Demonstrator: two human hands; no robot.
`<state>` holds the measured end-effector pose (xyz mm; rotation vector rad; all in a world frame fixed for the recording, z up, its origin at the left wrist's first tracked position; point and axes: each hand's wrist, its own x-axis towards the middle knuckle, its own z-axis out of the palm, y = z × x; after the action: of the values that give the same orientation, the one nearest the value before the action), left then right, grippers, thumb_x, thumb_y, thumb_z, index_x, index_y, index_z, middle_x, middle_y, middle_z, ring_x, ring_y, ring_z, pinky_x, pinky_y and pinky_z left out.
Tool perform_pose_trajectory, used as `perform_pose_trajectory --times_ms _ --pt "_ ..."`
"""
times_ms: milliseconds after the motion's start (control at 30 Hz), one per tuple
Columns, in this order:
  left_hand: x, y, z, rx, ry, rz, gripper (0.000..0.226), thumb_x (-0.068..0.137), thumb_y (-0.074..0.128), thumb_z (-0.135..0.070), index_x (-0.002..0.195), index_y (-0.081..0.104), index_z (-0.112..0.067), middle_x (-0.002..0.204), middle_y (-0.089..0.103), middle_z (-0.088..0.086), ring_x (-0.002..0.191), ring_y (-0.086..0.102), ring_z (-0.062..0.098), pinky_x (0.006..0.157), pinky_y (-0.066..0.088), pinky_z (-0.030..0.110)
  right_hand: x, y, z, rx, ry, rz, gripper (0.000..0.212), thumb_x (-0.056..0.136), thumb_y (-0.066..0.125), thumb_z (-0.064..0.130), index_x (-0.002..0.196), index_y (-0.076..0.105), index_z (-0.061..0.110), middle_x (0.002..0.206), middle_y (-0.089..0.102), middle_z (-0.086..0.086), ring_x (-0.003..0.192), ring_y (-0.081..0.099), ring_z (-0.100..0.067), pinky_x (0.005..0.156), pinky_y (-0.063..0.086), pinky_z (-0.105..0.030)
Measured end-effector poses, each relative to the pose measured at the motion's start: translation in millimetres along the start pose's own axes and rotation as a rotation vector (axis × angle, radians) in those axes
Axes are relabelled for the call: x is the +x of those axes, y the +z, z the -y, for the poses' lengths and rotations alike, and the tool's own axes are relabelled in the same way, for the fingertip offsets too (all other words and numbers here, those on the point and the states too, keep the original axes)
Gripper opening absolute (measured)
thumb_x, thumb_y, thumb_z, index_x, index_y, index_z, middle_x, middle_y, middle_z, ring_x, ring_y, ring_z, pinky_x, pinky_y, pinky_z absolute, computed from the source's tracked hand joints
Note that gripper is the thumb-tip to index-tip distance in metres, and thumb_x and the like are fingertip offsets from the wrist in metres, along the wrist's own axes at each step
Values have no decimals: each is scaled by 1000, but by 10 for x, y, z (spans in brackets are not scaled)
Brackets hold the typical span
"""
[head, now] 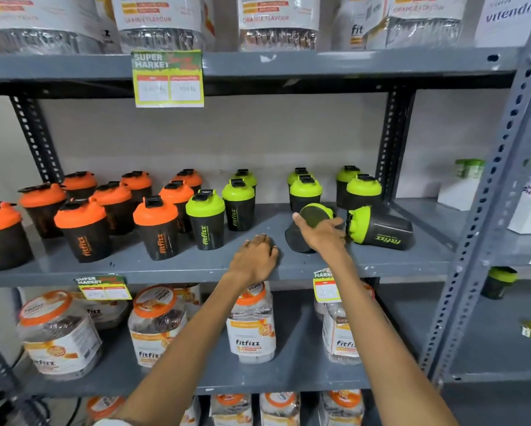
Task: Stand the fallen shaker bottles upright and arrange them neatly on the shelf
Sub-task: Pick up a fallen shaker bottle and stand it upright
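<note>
Two bare forearms rise from the bottom of the frame toward the grey middle shelf point(411, 259). The left hand point(255, 256) rests palm-down on the shelf's front edge at centre frame, fingers loosely curled and holding nothing. Just right of it, the right hand point(322, 232) is wrapped around a tilted green-lidded shaker point(314, 215), fingers closed over its dark body. That bottle leans with its long axis running from lower left up to upper right, the green lid at the upper end. The step in hand looks like tipping this one up onto its base (it seems partway there). Beside it, right of centre, a second fallen shaker point(381, 229) lies flat, long axis roughly left to right, green lid pointing left toward the hand and base toward the right-hand upright. The next move likely calls for swinging the held bottle's lid upward, setting the base down in the gap in front of the standing green bottles point(305, 192), then reaching for the flat one. The orange-lidded shakers point(82, 229) at left all stand upright.
</note>
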<state>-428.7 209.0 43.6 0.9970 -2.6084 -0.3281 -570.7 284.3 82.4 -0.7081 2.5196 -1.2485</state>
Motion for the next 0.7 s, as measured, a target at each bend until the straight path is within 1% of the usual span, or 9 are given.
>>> perform_pose_trajectory --times_ms 133,233,267,333,400,467,500,567,700 --pt "27 49 37 8 4 -2 39 100 30 -34 118 54 -8 137 53 17 130 47 34 110 32 46 46 -29 -10 81 -3 49 113 86 52 62 147 -9 -11 153 25 -30 138 33 -43 110 39 -49" --pt "38 81 48 30 24 -18 41 100 30 -34 121 54 -8 139 53 16 134 45 33 112 31 45 16 -40 -58 149 -19 25 108 87 53 58 147 -3 -12 151 25 -29 136 35 -40 107 42 -50" --pt "38 89 49 40 33 -23 41 101 31 -34 122 54 -8 139 53 16 134 45 32 113 31 45 0 -45 -79 173 -33 27 106 86 55 57 147 1 -11 150 26 -28 135 35 -40 105 44 -51" --pt "39 99 54 54 49 -37 40 101 31 -34 121 54 -8 136 54 15 131 47 32 111 31 44 -35 -69 -126 219 -73 37 99 81 61 54 144 17 -8 142 34 -22 129 42 -37 98 49 -51" --pt "37 102 57 58 57 -45 39 101 32 -34 120 54 -8 133 55 15 128 48 32 110 32 44 -84 -84 -171 276 -119 12 89 74 69 50 132 30 -5 132 44 -18 120 50 -34 95 52 -47" --pt "39 101 54 58 60 -44 39 101 32 -34 121 54 -8 134 55 15 130 47 32 111 32 44 -146 -82 -196 282 -197 -73 89 68 75 45 129 34 -4 132 47 -19 120 50 -33 95 47 -38" --pt "40 103 53 64 63 -43 39 101 32 -33 122 53 -7 135 54 15 131 46 31 112 32 44 -179 -73 -198 248 -251 -135 90 65 76 44 131 35 -3 133 45 -19 123 46 -33 96 44 -36" --pt "38 99 50 72 64 -37 39 101 32 -34 122 53 -7 136 54 15 132 45 31 113 32 44 -228 -54 -177 168 -348 -256 95 61 76 43 135 34 -1 133 42 -18 126 40 -35 99 40 -39" --pt "34 94 47 71 57 -32 40 100 33 -35 122 52 -8 138 53 14 135 44 30 114 31 44 -258 -11 -97 27 -424 -444 96 54 81 41 129 36 1 125 45 -18 114 47 -38 92 45 -42"
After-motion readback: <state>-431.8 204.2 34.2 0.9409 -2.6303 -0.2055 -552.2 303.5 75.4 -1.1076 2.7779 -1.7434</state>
